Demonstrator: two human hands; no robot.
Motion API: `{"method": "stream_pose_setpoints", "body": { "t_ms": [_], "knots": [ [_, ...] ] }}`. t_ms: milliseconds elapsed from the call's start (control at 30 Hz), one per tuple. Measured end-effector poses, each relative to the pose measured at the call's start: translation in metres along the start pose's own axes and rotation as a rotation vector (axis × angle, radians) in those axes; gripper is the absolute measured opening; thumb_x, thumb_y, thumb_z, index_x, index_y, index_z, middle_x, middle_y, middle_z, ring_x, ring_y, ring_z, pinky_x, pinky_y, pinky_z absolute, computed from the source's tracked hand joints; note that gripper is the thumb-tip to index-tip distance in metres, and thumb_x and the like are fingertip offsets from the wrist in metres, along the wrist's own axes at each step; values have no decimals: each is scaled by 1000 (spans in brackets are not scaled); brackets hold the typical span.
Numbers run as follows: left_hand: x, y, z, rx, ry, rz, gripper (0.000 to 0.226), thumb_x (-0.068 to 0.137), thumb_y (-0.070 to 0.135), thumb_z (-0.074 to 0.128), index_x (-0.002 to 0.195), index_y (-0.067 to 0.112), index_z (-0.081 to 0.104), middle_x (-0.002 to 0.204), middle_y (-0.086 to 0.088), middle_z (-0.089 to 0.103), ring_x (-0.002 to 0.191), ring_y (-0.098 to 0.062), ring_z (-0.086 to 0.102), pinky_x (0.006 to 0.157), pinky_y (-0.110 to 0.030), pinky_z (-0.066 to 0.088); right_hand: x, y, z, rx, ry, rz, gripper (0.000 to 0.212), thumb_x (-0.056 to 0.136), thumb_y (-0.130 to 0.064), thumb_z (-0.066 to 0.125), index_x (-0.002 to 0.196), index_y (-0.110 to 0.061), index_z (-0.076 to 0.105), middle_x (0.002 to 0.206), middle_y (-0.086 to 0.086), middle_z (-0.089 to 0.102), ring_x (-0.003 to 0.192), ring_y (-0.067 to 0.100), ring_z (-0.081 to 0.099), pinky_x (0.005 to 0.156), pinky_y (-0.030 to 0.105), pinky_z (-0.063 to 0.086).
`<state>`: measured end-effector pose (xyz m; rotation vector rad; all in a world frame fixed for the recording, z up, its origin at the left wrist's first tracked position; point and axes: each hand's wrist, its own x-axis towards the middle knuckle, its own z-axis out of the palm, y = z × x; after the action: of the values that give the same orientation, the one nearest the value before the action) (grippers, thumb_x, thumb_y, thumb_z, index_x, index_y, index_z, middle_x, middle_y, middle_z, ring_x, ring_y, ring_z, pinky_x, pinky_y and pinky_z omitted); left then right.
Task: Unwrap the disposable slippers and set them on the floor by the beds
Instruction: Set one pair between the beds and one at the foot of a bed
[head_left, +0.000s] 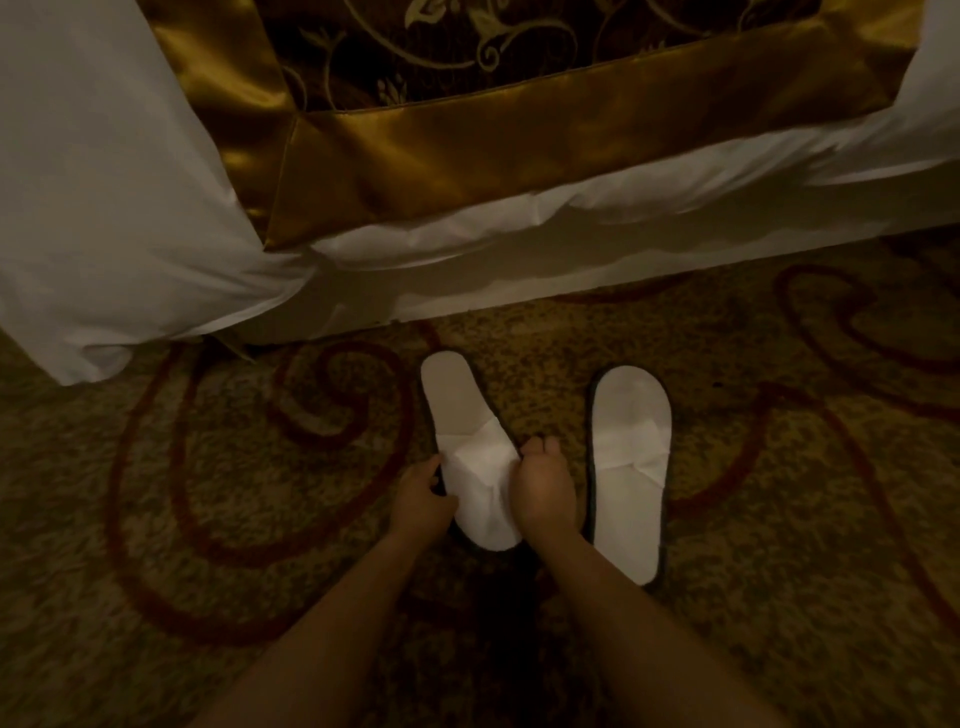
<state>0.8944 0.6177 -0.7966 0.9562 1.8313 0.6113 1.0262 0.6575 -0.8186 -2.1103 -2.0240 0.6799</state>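
Pinched at lower centre between left hand (423, 491), fingers curled on the left edge of the upper, and right hand (543, 488), curled over the right edge: first slipper (457, 395), flat on the carpet (208, 467), heel toward the white bedding (104, 208) in the upper frame. Best to ease the upper open gently, without tearing, then square it with second slipper (628, 415), just to the right, apart and roughly parallel. Draped over the bedding at top centre, a gold runner (519, 145). No wrapper in sight; nothing in the way, only dim light
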Motion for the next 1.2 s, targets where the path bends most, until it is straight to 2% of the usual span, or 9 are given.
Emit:
{"method": "stream_pose_setpoints", "body": {
  "t_ms": [300, 433, 500, 633, 700, 833, 933, 1000, 1200],
  "knots": [
    [-3, 7, 1, 14, 6, 7, 58, 84, -4, 53, 140, 8, 41, 140, -14, 48, 128, -28, 45, 107, -35, 38, 3, 7, 0, 42, -39, -74, 30, 96, -16, 41, 123, -9, 53, 127, 13, 51, 114, 24, 48, 94, 28, 39],
    [-8, 7, 6, 84, 67, 64, 57, 83, -1, 54, 138, 9, 42, 139, -16, 48, 127, -28, 44, 110, -41, 36, 5, 22, -22, 64, 194, -11, 28, 91, -25, 50, 112, -6, 54, 116, 15, 53, 107, 27, 48, 91, 35, 41],
    [-12, 8, 11, 227, 165, 94, 57, 83, 3, 53, 139, 9, 40, 139, -16, 44, 129, -30, 39, 112, -39, 31, 8, 43, -38, -114, 281, 114, 43, 88, -37, 54, 117, -6, 49, 117, 16, 53, 109, 31, 47, 92, 38, 38],
    [-21, 25, 28, 241, 162, 202, 54, 84, 4, 52, 137, 11, 40, 135, -14, 45, 127, -27, 38, 107, -32, 31, 0, 79, -49, -174, 100, 388, 99, 76, -65, 55, 144, -3, 18, 140, 23, 34, 126, 36, 35, 105, 43, 30],
    [-24, 33, 36, 223, 111, 233, 52, 85, 4, 52, 136, 11, 41, 132, -14, 47, 125, -27, 40, 107, -34, 33, -5, 83, -48, -136, 71, 430, 106, 73, -68, 57, 144, 0, 16, 141, 24, 33, 127, 36, 34, 104, 42, 32],
    [-24, 46, 46, 141, 65, 207, 52, 87, 3, 53, 137, 13, 41, 130, -13, 50, 120, -27, 46, 105, -33, 37, -2, 86, -58, 9, 83, 436, 92, 75, -47, 70, 140, -1, 24, 138, 21, 34, 125, 35, 35, 102, 40, 36],
    [-25, 55, 49, 86, 20, 193, 50, 89, 5, 52, 137, 12, 40, 132, -14, 50, 116, -25, 50, 97, -25, 39, 1, 94, -68, 410, 73, 515, 73, 79, -24, 72, 136, 0, 34, 139, 22, 39, 124, 36, 44, 101, 42, 42],
    [-27, 62, 49, 91, 14, 232, 53, 91, 8, 51, 141, 12, 35, 138, -15, 46, 120, -26, 49, 100, -28, 38, -3, 97, -78, 649, 77, 383, 56, 83, -13, 66, 132, 0, 43, 134, 21, 50, 121, 35, 50, 97, 39, 46],
    [-24, 117, 45, 668, -16, 890, 69, 87, 5, 47, 147, 27, 20, 154, -2, 28, 142, -20, 23, 116, -35, 19, -1, 86, -129, 463, -267, 34, 43, 85, -21, 64, 126, -13, 53, 122, 5, 58, 100, 19, 57, 72, 25, 46]
  ]
}}
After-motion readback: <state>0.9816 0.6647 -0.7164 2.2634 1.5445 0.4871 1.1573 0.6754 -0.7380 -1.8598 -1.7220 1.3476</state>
